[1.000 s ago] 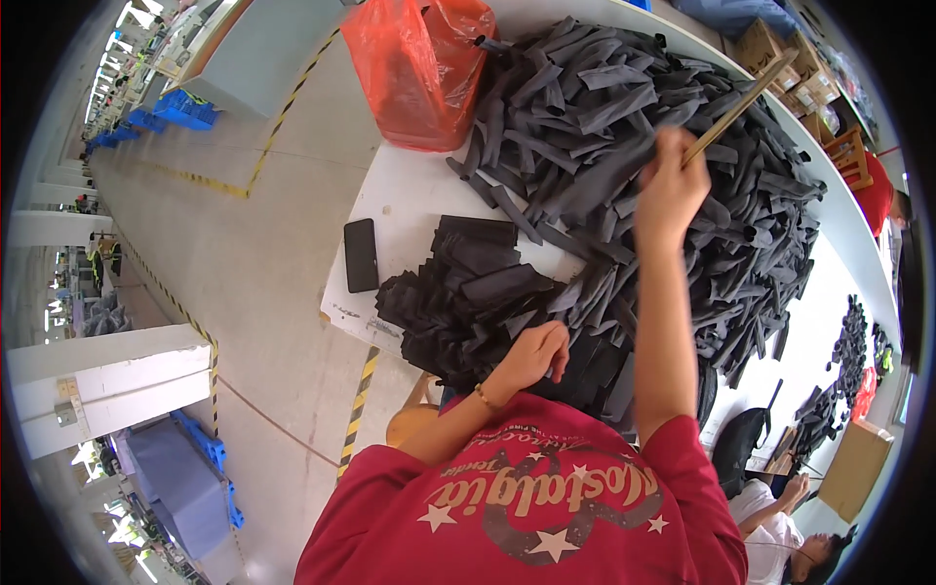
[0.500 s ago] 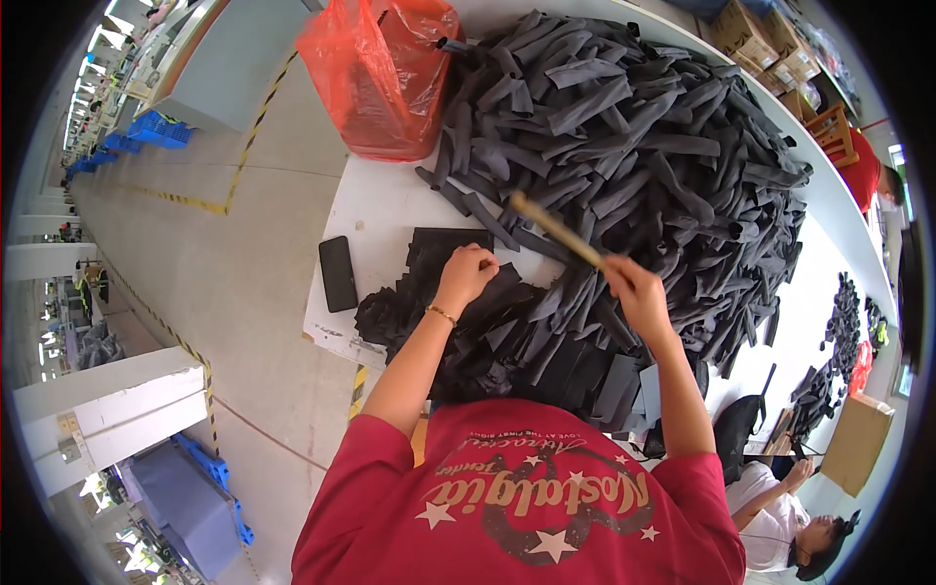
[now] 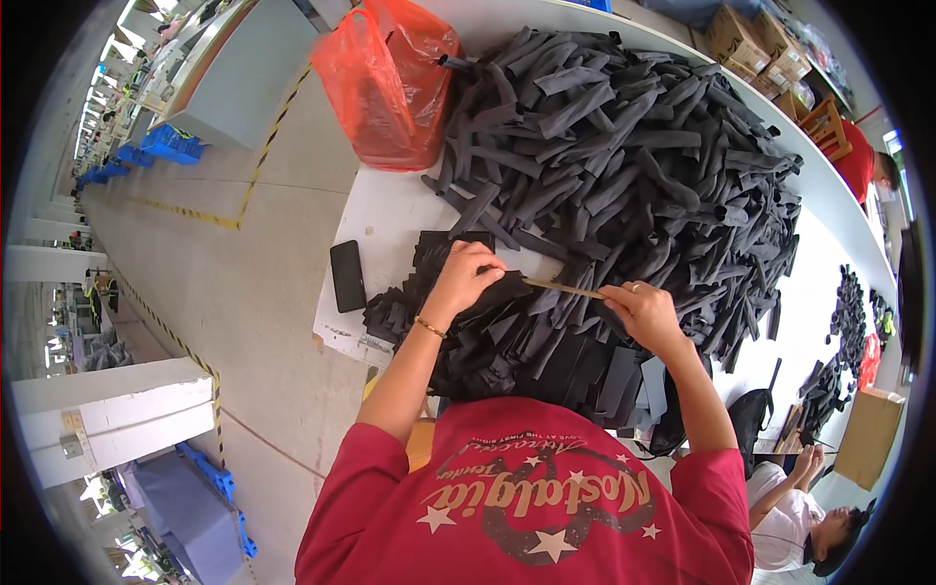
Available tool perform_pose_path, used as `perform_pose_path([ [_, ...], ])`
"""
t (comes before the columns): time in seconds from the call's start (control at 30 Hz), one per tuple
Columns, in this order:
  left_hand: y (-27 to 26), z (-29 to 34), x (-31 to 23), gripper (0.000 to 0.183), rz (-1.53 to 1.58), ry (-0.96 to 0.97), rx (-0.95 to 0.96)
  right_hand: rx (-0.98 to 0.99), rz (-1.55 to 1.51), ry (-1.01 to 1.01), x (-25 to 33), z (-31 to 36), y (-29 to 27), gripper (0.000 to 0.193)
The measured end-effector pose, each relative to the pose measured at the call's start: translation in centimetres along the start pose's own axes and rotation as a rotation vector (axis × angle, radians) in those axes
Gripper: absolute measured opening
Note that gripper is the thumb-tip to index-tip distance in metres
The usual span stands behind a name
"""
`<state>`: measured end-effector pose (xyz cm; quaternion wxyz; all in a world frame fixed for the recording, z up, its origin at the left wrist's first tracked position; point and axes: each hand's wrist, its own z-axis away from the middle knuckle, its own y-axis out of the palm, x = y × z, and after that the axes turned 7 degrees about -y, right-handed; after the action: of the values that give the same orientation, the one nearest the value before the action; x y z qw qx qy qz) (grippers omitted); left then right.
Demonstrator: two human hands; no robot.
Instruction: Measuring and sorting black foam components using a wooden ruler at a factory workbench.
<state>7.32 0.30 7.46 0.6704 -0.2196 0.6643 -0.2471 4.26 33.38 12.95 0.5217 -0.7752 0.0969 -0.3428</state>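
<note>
My right hand (image 3: pixel 643 314) is closed round one end of a thin tan stick (image 3: pixel 564 289), which points left toward my other hand. My left hand (image 3: pixel 471 275) is pinched, its fingertips on a black fabric piece (image 3: pixel 511 284) by the stick's far end; whether the stick is inside the fabric I cannot tell. Under and in front of both hands lie many black fabric pieces (image 3: pixel 492 341), bunched along the near table edge. Beyond them rises a big heap of dark grey fabric tubes (image 3: pixel 624 146).
A black phone (image 3: pixel 347 277) lies on the white table (image 3: pixel 390 210) at the left. A red plastic bag (image 3: pixel 395 97) stands at the far left corner. A person in white (image 3: pixel 780 517) sits at the lower right, beside a cardboard box (image 3: pixel 869 439). Blue crates (image 3: pixel 174 144) stand across the aisle.
The stick, blurred and raised over the heap before, has swung down level toward my left hand. My right hand has come lower, and the left fingers have reached out toward the stick's tip.
</note>
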Motion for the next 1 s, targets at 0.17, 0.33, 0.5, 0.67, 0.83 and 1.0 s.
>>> perform_pose_path([
  [0.17, 1.1, 1.5, -8.0, 0.012, -0.079, 0.271, -0.167, -0.07, -0.498, 0.193, 3.4, -2.2, 5.7, 0.034],
  [0.33, 2.1, 5.4, -6.2, 0.045, 1.034, -0.24, -0.762, -0.054, -0.88, 0.385, 8.4, -2.2, 8.6, 0.028],
  [0.5, 5.6, 6.2, -4.4, 0.022, 1.807, -0.492, -0.431, -0.221, -0.689, 0.345, 12.2, -2.8, 12.0, 0.027],
  [0.67, 3.4, 6.0, -5.3, 0.019, 1.766, -0.609, -0.605, -0.258, -0.554, 0.398, 14.5, -1.3, 12.9, 0.013],
  [0.83, 2.4, 5.5, -4.4, 0.02, 1.595, -0.677, -0.706, -0.194, -0.539, 0.34, 14.3, 2.7, 12.6, 0.01],
  [1.0, 2.7, 5.9, -4.1, 0.026, 1.551, -0.697, -0.626, -0.001, -0.691, 0.397, 14.7, 6.4, 7.8, 0.011],
])
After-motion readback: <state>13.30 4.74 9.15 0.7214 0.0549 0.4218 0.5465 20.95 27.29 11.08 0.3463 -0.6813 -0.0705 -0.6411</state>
